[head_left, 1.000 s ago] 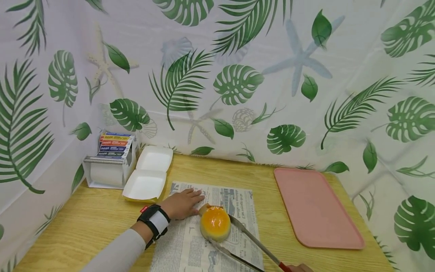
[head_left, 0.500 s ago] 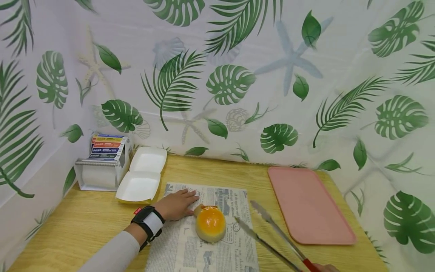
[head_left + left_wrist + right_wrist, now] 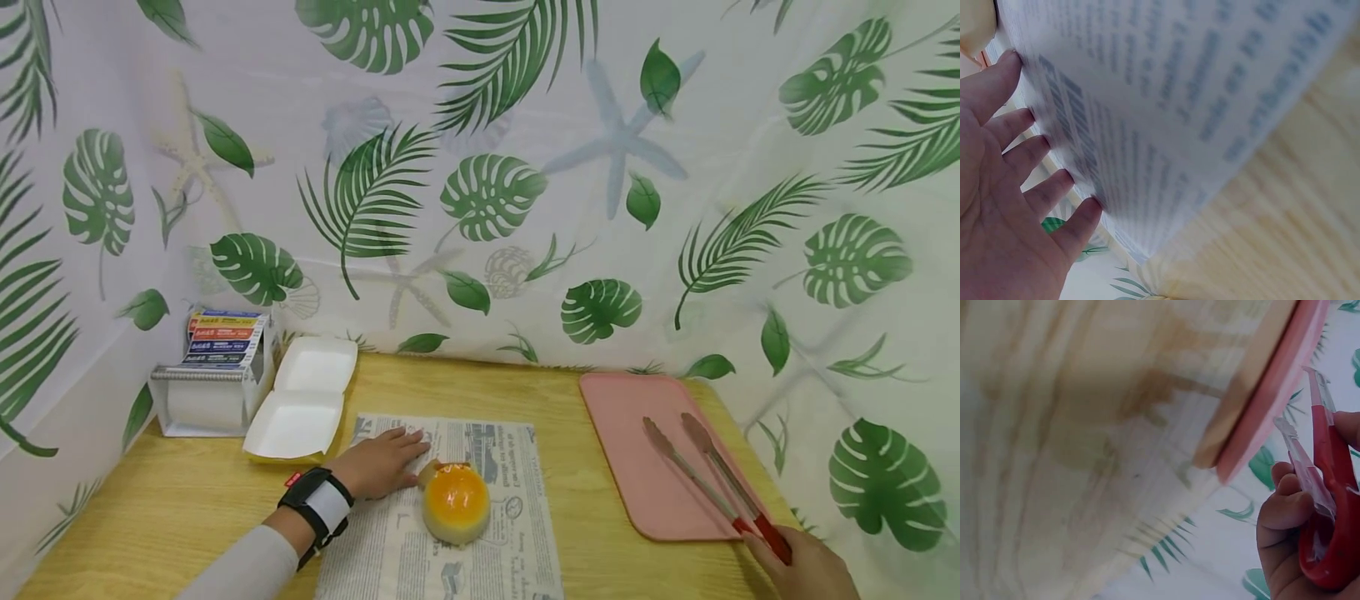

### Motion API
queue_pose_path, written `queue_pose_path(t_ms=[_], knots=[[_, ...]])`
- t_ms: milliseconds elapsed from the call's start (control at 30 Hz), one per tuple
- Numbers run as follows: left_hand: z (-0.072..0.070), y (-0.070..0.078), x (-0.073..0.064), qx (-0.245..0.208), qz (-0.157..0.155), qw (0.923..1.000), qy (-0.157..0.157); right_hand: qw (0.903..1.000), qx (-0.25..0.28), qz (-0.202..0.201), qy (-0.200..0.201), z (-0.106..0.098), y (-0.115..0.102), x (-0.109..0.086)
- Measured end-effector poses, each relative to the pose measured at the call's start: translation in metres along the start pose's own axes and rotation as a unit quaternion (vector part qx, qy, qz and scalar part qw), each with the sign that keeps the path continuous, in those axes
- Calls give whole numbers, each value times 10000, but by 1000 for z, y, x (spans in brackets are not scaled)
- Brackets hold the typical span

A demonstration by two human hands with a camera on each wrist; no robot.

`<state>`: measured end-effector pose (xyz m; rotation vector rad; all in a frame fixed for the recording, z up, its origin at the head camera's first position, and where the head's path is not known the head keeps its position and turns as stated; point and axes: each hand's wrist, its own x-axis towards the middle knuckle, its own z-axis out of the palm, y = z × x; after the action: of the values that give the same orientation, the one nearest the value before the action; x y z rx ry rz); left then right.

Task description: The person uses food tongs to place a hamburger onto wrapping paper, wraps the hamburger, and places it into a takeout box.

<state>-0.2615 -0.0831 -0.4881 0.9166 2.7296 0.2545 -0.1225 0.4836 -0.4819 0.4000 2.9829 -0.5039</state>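
My left hand (image 3: pixel 381 464) lies with spread, straight fingers on a sheet of newsprint-patterned paper (image 3: pixel 517 533). Beside its thumb, on the paper, sits a round bun (image 3: pixel 456 504) with a glossy orange-yellow top and a small brownish piece at its upper edge. In the left wrist view the fingertips (image 3: pixel 1088 209) touch the printed paper. My right hand (image 3: pixel 806 567) grips metal tongs (image 3: pixel 708 475) by their red handles (image 3: pixel 1335 469). The tongs' two arms are spread apart, nothing between them, and overlap the pink tray (image 3: pixel 622 450) in the head view.
An open white clamshell box (image 3: pixel 296 425) with a yellow outside stands at the back left. Left of it is a white dispenser (image 3: pixel 206 404) holding a roll and colourful labelled strips. A leaf-printed curtain (image 3: pixel 480 333) borders the wooden table (image 3: pixel 180 500).
The tongs were around the bun a second ago; they have opened off it and moved right with my right hand, over the pink tray. The bun and left hand stay on the paper.
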Motion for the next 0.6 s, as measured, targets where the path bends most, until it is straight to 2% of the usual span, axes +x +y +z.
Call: queue_pose_path(t_ms=[167,500,600], knots=[[2,1,-1,-5,31,10000,-42,9997,94,209,-79,8,7,9],[3,1,0,111,65,9999,27,9990,-324,309,-47,11,10,19],[0,2,0,81,45,10000,12,9982,-591,110,3,6,3,18]])
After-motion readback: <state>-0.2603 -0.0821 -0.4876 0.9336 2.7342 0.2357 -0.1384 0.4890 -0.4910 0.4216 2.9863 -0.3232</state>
